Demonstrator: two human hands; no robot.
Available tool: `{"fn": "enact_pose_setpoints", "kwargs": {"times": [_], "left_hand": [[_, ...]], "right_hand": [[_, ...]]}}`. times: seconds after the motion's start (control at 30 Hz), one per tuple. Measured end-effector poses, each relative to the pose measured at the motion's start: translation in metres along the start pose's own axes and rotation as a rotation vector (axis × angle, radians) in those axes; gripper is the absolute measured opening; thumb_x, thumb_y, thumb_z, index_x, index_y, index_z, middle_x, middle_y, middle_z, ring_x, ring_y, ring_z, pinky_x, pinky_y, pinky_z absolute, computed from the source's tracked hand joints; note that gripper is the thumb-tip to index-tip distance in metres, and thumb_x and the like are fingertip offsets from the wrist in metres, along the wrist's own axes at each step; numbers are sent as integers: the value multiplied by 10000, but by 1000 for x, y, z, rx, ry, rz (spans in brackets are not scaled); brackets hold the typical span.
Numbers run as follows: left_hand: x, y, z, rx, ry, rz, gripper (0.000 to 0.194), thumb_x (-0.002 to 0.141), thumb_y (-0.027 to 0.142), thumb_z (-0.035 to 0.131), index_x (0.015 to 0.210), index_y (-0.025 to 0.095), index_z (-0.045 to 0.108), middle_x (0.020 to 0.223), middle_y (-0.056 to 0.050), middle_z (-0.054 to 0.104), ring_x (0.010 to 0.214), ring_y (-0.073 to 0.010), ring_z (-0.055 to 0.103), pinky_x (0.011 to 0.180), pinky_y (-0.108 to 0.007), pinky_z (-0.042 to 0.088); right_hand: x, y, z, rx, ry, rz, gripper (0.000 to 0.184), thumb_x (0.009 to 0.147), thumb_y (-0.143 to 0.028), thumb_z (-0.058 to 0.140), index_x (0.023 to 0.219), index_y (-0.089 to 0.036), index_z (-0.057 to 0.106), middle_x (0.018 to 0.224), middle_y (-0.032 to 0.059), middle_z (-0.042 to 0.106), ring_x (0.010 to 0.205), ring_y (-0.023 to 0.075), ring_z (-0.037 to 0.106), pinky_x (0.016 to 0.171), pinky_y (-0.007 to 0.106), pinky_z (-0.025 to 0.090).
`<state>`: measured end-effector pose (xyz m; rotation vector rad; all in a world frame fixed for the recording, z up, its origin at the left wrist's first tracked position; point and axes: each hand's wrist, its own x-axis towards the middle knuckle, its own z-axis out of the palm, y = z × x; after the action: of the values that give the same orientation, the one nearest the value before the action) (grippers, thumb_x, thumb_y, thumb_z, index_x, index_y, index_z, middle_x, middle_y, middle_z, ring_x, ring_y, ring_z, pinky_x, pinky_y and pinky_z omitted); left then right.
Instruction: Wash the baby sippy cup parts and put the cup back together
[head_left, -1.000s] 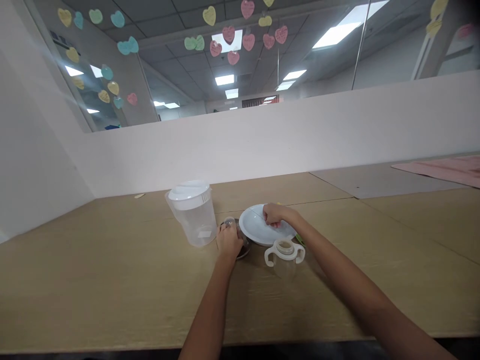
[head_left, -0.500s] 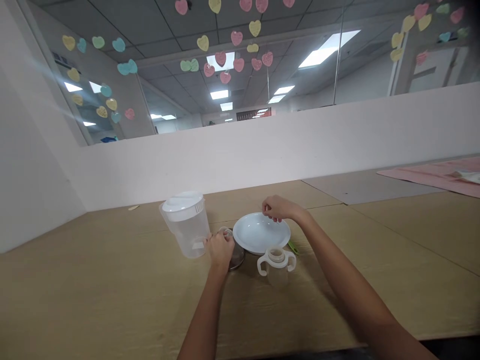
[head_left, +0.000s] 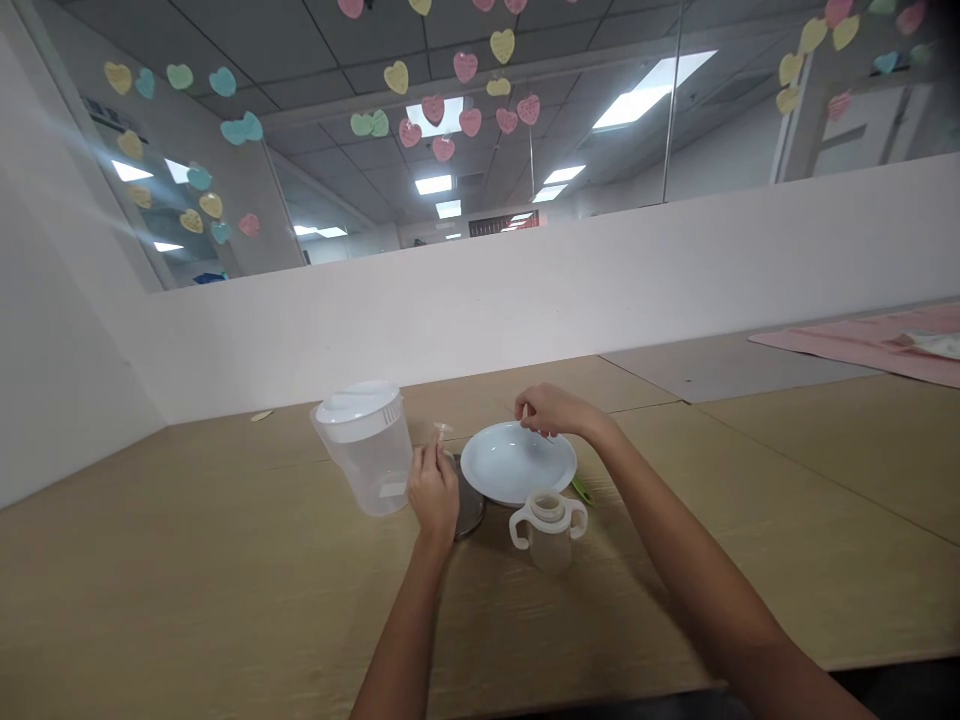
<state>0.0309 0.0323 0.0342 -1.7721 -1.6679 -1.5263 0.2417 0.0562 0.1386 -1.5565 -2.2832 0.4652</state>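
Raised between the fingertips of my left hand (head_left: 433,492) is a small clear piece with a round, flat top (head_left: 443,429). A dark round dish or lid (head_left: 469,508) lies beside that hand, partly hidden by it. My right hand (head_left: 553,410) hangs at the far rim of a white bowl (head_left: 517,465), fingers pinched; what they hold, if anything, is too small to make out. In front of the bowl stands a clear cup (head_left: 550,545) with a white two-handled collar (head_left: 547,508), its mouth uncovered. A green utensil handle (head_left: 583,490) sticks out from the bowl's right side.
A translucent pitcher (head_left: 379,475) with a white lid (head_left: 360,402) stands left of my left hand. Behind the table (head_left: 247,570) runs a white wall (head_left: 465,310) with a window above. A pink cloth (head_left: 862,340) lies at the far right.
My left hand has lifted slightly and turned upright, bringing the clear piece into plain sight above the fingertips. My right hand stays at the bowl's far rim, its fingers shifted slightly.
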Motion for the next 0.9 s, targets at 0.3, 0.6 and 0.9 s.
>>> {"fn": "enact_pose_setpoints", "kwargs": {"times": [0.3,0.6,0.9], "left_hand": [[-11,16,8,-354,-307,200,303,924,287,311,953,181,593,925,-58,666,867,-170,606,785,-287,468],[-20,17,13,-431,-414,168,269,914,281,321,975,185,566,889,-55,654,810,-172,592,742,-283,447],[-21,16,13,-468,-400,109,251,899,287,339,886,179,565,853,-68,642,785,-192,583,726,-302,428]], "right_hand": [[-28,-25,-10,134,117,-205,157,703,-118,542,835,-136,625,677,18,644,567,91,565,497,164,370],[-35,-43,-4,199,57,-422,16,675,-152,568,685,-154,581,699,3,639,668,117,570,589,205,397],[-25,-42,7,292,160,-406,57,671,-194,604,651,-164,560,651,-2,632,610,116,571,551,214,392]]}}
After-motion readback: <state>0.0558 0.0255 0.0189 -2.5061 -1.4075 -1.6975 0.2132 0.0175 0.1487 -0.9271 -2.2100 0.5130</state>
